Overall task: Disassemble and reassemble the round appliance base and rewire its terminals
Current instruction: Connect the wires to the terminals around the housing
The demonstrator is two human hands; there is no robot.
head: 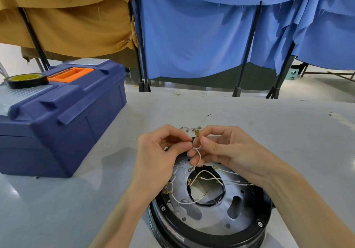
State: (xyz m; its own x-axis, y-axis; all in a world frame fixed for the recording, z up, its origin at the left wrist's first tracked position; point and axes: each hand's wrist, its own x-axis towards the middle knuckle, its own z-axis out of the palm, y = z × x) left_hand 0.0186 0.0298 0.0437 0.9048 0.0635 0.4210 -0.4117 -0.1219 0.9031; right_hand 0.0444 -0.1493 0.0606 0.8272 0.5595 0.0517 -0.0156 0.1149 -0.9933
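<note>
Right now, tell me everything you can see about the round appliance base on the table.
The round appliance base sits flat on the grey table, nearest the person, below both hands. It has a black outer ring with hex bolts and a shiny metal plate pierced by slots, small holes and a large central opening edged in black. Thin white wires with small brass ring terminals lie loose across the plate and opening. The right forearm crosses over its right edge.
</note>
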